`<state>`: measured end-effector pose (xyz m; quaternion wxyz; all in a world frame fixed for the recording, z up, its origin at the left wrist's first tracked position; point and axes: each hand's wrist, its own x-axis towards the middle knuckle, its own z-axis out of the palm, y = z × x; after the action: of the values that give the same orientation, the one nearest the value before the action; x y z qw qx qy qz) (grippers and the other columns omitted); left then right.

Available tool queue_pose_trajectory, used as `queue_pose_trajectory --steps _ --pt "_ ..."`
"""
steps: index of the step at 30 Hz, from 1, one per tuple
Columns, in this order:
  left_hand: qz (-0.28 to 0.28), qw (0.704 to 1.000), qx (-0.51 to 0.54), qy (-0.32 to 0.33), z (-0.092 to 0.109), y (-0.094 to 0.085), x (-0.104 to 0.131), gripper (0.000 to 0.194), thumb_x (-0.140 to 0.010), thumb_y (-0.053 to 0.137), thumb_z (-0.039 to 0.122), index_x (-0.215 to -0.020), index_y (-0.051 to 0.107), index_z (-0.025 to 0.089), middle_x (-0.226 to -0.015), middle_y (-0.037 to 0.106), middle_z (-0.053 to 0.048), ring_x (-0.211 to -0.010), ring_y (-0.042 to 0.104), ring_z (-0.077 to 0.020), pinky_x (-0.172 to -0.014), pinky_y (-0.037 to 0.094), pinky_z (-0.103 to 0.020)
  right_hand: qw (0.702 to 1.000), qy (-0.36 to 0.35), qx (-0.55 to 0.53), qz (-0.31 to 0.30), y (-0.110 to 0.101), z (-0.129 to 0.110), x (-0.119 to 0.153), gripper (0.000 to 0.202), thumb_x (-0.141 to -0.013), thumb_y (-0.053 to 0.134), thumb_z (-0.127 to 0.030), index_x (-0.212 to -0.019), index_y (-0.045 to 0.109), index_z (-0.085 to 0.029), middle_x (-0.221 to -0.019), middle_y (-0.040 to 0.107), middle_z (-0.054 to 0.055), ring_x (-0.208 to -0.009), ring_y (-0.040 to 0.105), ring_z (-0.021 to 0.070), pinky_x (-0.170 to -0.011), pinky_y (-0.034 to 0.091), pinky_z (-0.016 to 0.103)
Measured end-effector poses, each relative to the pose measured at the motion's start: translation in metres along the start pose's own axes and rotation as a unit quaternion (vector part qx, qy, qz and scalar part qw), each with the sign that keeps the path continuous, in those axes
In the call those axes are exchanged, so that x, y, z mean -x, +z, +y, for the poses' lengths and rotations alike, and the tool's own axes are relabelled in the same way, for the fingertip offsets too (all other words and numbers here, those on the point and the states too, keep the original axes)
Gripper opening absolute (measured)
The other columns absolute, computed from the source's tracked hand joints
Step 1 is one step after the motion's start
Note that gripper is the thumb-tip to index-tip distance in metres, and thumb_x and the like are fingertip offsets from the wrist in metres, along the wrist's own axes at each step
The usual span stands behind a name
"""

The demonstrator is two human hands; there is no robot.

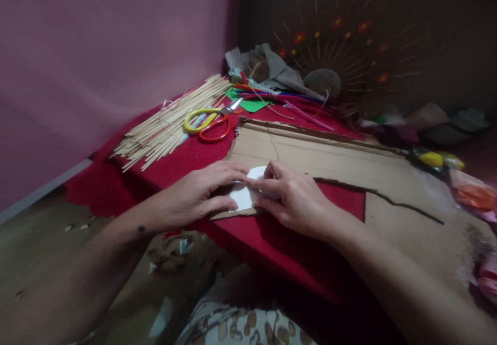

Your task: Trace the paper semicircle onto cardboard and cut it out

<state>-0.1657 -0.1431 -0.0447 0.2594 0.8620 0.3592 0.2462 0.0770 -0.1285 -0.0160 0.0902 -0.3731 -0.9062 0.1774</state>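
A small piece of white paper [244, 196] with a curved top edge lies on the near left part of a piece of cardboard [310, 153]. My left hand [198, 189] holds its left side, thumb at the lower corner and fingers along the top. From the right, my right hand [289, 195] grips the paper with bent fingers and thumb, its fingertips meeting those of my left hand. Part of the paper is hidden beneath the fingers. Beyond my left hand, scissors [213, 122] with one yellow and one red handle lie with their blades slightly apart.
A bundle of thin wooden sticks [171, 122] lies on the red cloth [155, 166] at the left. Green paper [252, 105], colored pipe cleaners [306, 114] and a twine ball [258, 68] are at the back. A stick fan decoration [337, 49] stands behind. Plastic packets [473, 195] sit at right.
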Motion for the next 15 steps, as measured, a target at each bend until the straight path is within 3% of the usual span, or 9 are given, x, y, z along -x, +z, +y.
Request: queue_pose_trajectory --steps 5,10,15 --pt "-0.009 0.998 0.038 -0.039 -0.0008 -0.0064 -0.0009 0.038 -0.094 0.062 0.029 -0.132 0.062 0.027 -0.141 0.062 -0.005 -0.133 0.055 -0.022 -0.114 0.043 -0.038 0.999 -0.006 0.008 0.035 0.0061 -0.0023 0.0028 0.031 -0.094 0.055 -0.024 -0.12 0.071 -0.027 -0.101 0.059 0.009 -0.086 0.054 0.0202 -0.069 0.035 0.031" --pt "0.079 0.958 0.21 -0.175 0.0018 -0.0089 -0.0006 0.036 -0.096 0.054 0.025 -0.132 0.062 0.024 -0.13 0.071 -0.005 -0.122 0.064 -0.021 -0.108 0.051 -0.036 0.999 -0.01 -0.001 0.045 0.0084 -0.0016 0.0027 0.022 -0.095 0.055 -0.024 -0.108 0.073 -0.025 -0.098 0.059 0.008 -0.084 0.052 0.019 -0.069 0.033 0.031" --pt "0.118 0.935 0.266 -0.203 0.0075 -0.0061 0.0004 0.032 -0.094 0.057 0.021 -0.124 0.066 0.02 -0.125 0.074 -0.006 -0.119 0.067 -0.021 -0.108 0.052 -0.035 0.999 -0.004 -0.015 0.04 0.0112 -0.001 0.0006 0.019 -0.095 0.056 -0.025 -0.104 0.072 -0.026 -0.097 0.059 0.007 -0.083 0.053 0.0181 -0.069 0.033 0.031"
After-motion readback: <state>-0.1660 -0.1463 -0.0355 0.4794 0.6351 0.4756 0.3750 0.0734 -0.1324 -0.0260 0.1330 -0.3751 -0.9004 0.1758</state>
